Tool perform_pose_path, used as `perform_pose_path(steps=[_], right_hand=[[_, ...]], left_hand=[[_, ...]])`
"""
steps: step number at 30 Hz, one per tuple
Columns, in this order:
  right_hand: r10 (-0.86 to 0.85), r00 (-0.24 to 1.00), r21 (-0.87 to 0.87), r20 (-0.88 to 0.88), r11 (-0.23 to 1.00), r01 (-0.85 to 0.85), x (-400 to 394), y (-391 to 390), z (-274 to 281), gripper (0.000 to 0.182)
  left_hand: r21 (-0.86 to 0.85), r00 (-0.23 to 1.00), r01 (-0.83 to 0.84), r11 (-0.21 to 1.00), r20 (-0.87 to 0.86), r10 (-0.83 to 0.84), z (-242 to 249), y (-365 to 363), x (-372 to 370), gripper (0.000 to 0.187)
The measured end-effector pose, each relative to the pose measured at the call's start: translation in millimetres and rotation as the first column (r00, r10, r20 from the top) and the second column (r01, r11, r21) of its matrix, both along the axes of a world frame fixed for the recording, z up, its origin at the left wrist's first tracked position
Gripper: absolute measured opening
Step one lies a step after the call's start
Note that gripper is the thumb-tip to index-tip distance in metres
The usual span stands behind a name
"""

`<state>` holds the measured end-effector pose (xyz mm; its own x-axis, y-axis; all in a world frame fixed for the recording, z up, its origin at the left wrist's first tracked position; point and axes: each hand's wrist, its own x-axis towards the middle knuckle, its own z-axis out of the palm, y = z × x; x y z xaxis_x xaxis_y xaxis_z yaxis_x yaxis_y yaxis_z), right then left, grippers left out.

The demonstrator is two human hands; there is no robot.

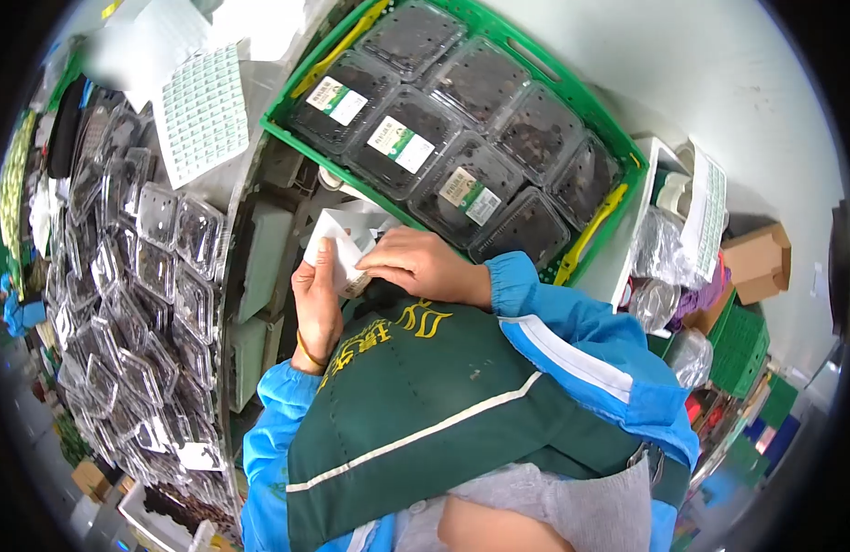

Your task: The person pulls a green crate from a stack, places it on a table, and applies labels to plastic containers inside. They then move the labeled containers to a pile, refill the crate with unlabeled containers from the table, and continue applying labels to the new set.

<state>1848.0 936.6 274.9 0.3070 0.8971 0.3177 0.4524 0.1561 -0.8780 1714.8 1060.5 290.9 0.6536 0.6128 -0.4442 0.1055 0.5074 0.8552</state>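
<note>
Your left hand (316,299) curls round white label sheet (337,241), right hand (423,265) pinches its edge, held just below green crate (618,138) of clamshell punnets (402,143). Thin, floppy, light stuff; reckon grip edges, don't crease.

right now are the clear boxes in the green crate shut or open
Shut. Each clear box in the green crate has its lid lying flat over the dark contents, and four carry a label on the lid.

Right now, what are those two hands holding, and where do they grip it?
Both hold a white label sheet: left hand under its lower edge, right hand pinching its right side.
</note>
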Motion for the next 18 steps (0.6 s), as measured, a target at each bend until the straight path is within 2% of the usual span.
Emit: perform_pose_path(steps=[2, 4, 6, 8, 10, 14, 16, 17, 18], right_hand=[[0.002, 0.999, 0.098, 0.037, 0.995, -0.006, -3.0, -3.6, -0.5, 0.019], [-0.027, 0.999, 0.100, 0.019, 0.995, 0.025, -7.4, -8.0, -0.8, 0.020], [-0.060, 0.985, -0.127, -0.159, 0.991, 0.040, -10.5, -11.5, 5.2, 0.017], [-0.063, 0.991, -0.070, -0.118, 0.996, 0.055, -14.1, -10.7, -5.3, 0.017], [-0.078, 0.994, 0.107, 0.074, 0.992, 0.070, -15.9, -9.0, -11.2, 0.017], [-0.087, 0.990, 0.155, 0.109, 0.985, 0.070, -17.5, -15.9, -12.6, 0.014], [-0.087, 0.996, 0.126, 0.037, 0.989, 0.082, -17.0, -17.9, -7.7, 0.008], [-0.092, 0.995, 0.127, 0.038, 0.988, 0.087, -13.8, -21.5, -0.2, 0.008], [-0.116, 0.978, 0.123, -0.174, 0.983, 0.138, -7.0, -30.3, 10.4, 0.007]], left_hand=[[-0.076, 0.999, -0.042, 0.996, -0.020, 0.041, -7.0, -1.3, -2.5, 0.030], [-0.154, 0.999, -0.042, 0.987, -0.012, 0.040, -13.6, 1.3, -5.6, 0.031], [-0.178, 1.000, -0.010, 0.984, -0.029, 0.005, -11.0, 0.2, -6.1, 0.032], [-0.113, 0.999, 0.032, 0.993, -0.023, -0.034, -6.6, -3.2, -5.8, 0.035], [-0.103, 0.999, 0.046, 0.994, -0.019, -0.048, -5.7, -4.9, -5.8, 0.036], [-0.223, 1.000, 0.021, 0.975, -0.008, -0.024, -9.4, -7.7, -5.8, 0.033], [-0.269, 1.000, -0.009, 0.963, -0.030, 0.001, -12.7, -7.4, -4.9, 0.033], [-0.224, 0.994, -0.107, 0.969, -0.024, 0.104, -15.5, -3.2, -6.3, 0.032], [-0.181, 0.978, -0.205, 0.962, -0.012, 0.206, -17.2, 2.4, -7.7, 0.031]])
